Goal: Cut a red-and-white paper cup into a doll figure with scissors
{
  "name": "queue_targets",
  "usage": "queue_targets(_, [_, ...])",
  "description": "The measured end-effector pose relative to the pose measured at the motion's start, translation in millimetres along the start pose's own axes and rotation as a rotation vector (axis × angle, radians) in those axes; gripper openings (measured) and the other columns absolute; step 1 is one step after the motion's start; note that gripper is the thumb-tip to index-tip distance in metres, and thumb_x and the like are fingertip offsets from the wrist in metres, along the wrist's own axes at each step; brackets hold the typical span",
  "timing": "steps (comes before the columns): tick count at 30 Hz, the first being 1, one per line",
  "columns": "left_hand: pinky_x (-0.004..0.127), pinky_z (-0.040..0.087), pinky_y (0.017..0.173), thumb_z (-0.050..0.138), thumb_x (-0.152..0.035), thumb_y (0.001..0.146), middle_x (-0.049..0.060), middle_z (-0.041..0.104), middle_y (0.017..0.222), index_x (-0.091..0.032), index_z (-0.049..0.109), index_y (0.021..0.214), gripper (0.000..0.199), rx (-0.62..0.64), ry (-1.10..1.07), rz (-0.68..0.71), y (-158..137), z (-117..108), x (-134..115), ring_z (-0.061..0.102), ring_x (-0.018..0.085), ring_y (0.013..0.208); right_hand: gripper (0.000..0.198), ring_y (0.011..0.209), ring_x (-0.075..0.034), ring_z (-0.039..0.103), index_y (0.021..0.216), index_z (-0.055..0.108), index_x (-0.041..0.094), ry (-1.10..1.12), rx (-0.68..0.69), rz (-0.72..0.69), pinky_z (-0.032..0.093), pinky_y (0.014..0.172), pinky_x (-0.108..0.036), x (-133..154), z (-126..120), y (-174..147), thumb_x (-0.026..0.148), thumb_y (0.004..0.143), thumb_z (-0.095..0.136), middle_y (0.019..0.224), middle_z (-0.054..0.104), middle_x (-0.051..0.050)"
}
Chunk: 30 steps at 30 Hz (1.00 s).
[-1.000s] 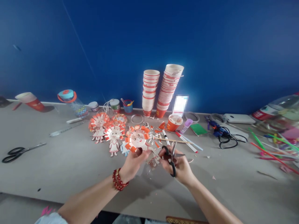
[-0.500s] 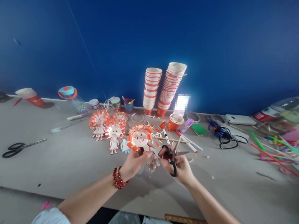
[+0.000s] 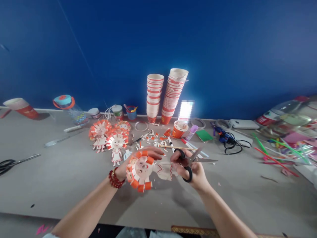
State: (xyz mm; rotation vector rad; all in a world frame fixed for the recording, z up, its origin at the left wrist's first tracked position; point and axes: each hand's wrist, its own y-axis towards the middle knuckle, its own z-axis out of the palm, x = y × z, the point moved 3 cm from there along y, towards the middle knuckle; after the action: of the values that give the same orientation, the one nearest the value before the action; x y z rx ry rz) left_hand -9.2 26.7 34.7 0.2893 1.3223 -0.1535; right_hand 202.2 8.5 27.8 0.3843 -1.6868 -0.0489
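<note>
A paper doll [image 3: 142, 172] with a curled orange-and-white fringe round its smiling face lies sideways in the air, its white dress to the right. My right hand [image 3: 195, 175] has black-handled scissors [image 3: 203, 160] looped on its fingers, blades apart and pointing right, and its fingertips pinch the doll's lower end. Behind the doll's head, my left hand [image 3: 154, 153] has its fingers stretched out to the right; its palm is hidden. Several finished-looking paper dolls [image 3: 117, 143] of the same kind lie on the table just beyond my left hand.
Two tall stacks of paper cups [image 3: 154, 102] stand by the blue wall, near a lit phone [image 3: 185, 110] and a cup of scraps [image 3: 180, 129]. Paper scraps, pens and a glue stick [image 3: 192, 132] lie in front. Another pair of scissors [image 3: 15, 162] rests left; a blue glue gun [image 3: 224, 136] right.
The doll has turned from upright to sideways, its head coming down towards me over my left hand. My left fingers have let go and straightened. The view has shifted slightly right.
</note>
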Motion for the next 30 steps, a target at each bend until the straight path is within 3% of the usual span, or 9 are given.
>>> queue_targets(2, [0.041,0.050,0.075,0.071,-0.044,0.065,0.016,0.067,0.101,-0.014,0.072,0.089,0.038,0.192,-0.133,-0.080,1.7,2.3,6.6,0.065,0.027,0.082,0.014,0.065,-0.015,0.052,0.082,0.055,0.019,-0.017,0.045,0.008,0.044,0.056,-0.025,-0.6,-1.0,-0.2,0.030,0.079,0.062,0.076,0.054,-0.003])
queue_targets(4, [0.038,0.049,0.074,0.064,-0.045,0.074,0.014,0.068,0.092,-0.015,0.067,0.103,0.042,0.299,-0.248,-0.228,1.5,3.2,15.9,0.064,0.025,0.082,0.011,0.065,-0.015,0.051,0.082,0.055,0.018,-0.026,0.114,0.012,0.044,0.056,-0.025,-1.4,-1.0,-0.2,0.027,0.080,0.061,0.076,0.055,-0.003])
queue_targets(8, [0.032,0.050,0.071,0.065,-0.046,0.075,0.012,0.067,0.084,-0.014,0.069,0.093,0.037,0.509,-0.159,-0.410,-0.6,7.3,23.4,0.064,0.020,0.074,0.010,0.061,-0.013,0.049,0.083,0.057,0.017,-0.062,0.264,0.007,0.043,0.054,-0.023,-1.0,0.8,0.5,0.023,0.077,0.062,0.074,0.056,-0.002])
queue_targets(12, [0.025,0.050,0.063,0.068,-0.034,0.075,0.005,0.064,0.076,-0.017,0.068,0.086,0.021,0.593,0.112,-0.396,-2.5,14.3,23.4,0.061,0.015,0.066,0.010,0.059,-0.013,0.049,0.083,0.059,0.017,-0.133,0.366,0.025,0.043,0.053,-0.023,0.2,5.7,1.9,0.024,0.076,0.062,0.074,0.058,-0.002])
queue_targets(16, [0.020,0.044,0.055,0.061,-0.028,0.079,0.000,0.059,0.066,-0.016,0.064,0.077,0.012,0.479,0.276,-0.290,-5.3,21.2,30.8,0.055,0.010,0.058,0.011,0.060,-0.013,0.047,0.085,0.059,0.018,-0.251,0.320,-0.038,0.041,0.055,-0.023,0.5,5.9,6.1,0.024,0.076,0.063,0.074,0.057,-0.001])
queue_targets(22, [0.020,0.041,0.050,0.057,-0.026,0.080,-0.002,0.054,0.064,-0.016,0.056,0.076,0.011,0.071,0.273,-0.161,-2.1,18.0,40.2,0.053,0.010,0.053,0.034,0.061,-0.017,0.046,0.099,0.058,0.020,-0.684,-0.272,-0.078,0.038,0.055,-0.027,14.4,-23.1,1.3,0.037,0.071,0.069,0.073,0.052,-0.003])
queue_targets(24, [0.021,0.042,0.052,0.057,-0.026,0.080,-0.001,0.055,0.063,-0.016,0.056,0.076,0.010,-0.021,0.313,-0.112,-0.2,15.0,36.9,0.053,0.011,0.054,0.029,0.058,-0.017,0.047,0.093,0.059,0.019,-0.609,-0.171,-0.040,0.037,0.053,-0.026,15.6,-20.0,-3.5,0.041,0.074,0.067,0.067,0.052,-0.002])
queue_targets(27, [0.023,0.044,0.058,0.056,-0.026,0.080,-0.001,0.057,0.065,-0.017,0.056,0.077,0.010,-0.113,0.331,-0.071,0.8,10.4,30.6,0.057,0.013,0.060,0.033,0.059,-0.017,0.054,0.079,0.059,0.018,-0.225,0.282,0.166,0.037,0.050,-0.025,4.9,3.0,-8.5,0.051,0.081,0.057,0.067,0.060,-0.004])
queue_targets(30, [0.023,0.045,0.059,0.054,-0.028,0.082,-0.001,0.057,0.065,-0.017,0.056,0.080,0.012,-0.167,0.275,-0.048,0.3,6.8,27.7,0.060,0.014,0.062,0.043,0.055,-0.016,0.056,0.070,0.057,0.016,-0.054,0.484,0.312,0.035,0.048,-0.023,-6.6,21.4,-8.6,0.059,0.077,0.058,0.060,0.063,-0.003])
